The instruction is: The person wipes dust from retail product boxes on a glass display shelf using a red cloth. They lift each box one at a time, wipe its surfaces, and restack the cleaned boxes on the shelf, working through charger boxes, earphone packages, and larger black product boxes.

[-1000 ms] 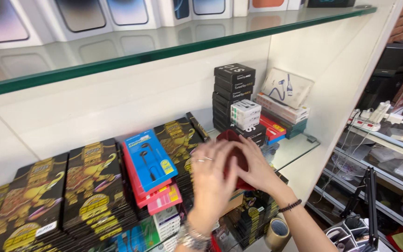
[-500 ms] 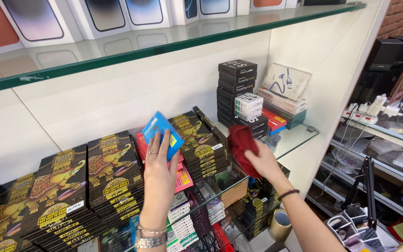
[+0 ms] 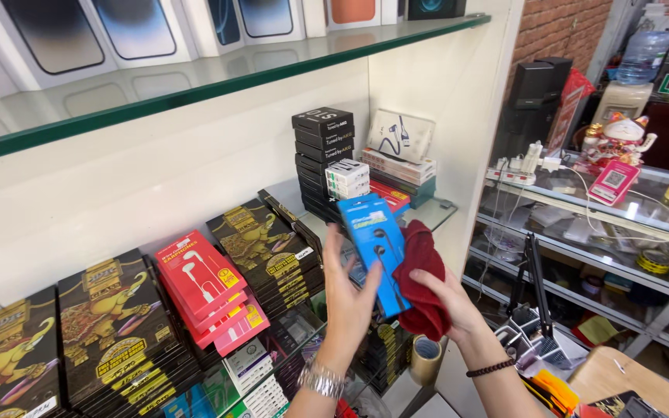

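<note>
Before the shelf, left hand (image 3: 350,298) grips blue earphone box (image 3: 375,249), right hand (image 3: 447,298) clutches red cloth (image 3: 421,275).

The blue earphone box (image 3: 377,251) partly hides the red cloth (image 3: 423,282).

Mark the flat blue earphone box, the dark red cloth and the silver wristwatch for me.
flat blue earphone box (image 3: 375,246), head view, front face.
dark red cloth (image 3: 421,272), head view, middle fold.
silver wristwatch (image 3: 320,380), head view, metal band.
</note>
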A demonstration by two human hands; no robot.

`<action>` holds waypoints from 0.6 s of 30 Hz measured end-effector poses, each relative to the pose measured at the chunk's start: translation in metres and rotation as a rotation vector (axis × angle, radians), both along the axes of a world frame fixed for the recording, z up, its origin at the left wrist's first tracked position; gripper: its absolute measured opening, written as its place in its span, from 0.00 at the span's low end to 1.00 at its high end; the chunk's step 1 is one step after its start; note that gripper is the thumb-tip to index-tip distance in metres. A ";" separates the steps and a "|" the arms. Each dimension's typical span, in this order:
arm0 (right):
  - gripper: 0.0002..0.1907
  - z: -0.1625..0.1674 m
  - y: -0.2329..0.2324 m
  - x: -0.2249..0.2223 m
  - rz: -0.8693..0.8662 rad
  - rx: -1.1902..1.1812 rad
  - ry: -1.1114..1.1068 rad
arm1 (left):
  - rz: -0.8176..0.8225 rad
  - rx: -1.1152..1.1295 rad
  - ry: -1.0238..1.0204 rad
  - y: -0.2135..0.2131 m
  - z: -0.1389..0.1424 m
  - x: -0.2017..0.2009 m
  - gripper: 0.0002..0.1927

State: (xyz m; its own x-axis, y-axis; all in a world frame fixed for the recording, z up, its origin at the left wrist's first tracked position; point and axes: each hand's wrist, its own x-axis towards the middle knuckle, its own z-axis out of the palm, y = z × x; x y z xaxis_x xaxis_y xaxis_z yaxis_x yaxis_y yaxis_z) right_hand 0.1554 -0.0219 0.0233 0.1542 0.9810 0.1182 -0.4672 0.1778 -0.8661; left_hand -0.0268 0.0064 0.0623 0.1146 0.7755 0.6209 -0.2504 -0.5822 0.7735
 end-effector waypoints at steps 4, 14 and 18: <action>0.29 -0.005 -0.005 -0.025 -0.304 0.158 -0.460 | -0.346 -0.524 -0.308 0.036 -0.007 0.018 0.30; 0.31 -0.013 0.029 -0.055 -0.818 0.184 -1.041 | -0.604 -0.824 -0.353 0.024 -0.057 0.026 0.28; 0.27 0.010 0.049 -0.014 -0.824 0.014 -0.710 | -0.256 -0.511 0.129 0.011 -0.070 0.023 0.21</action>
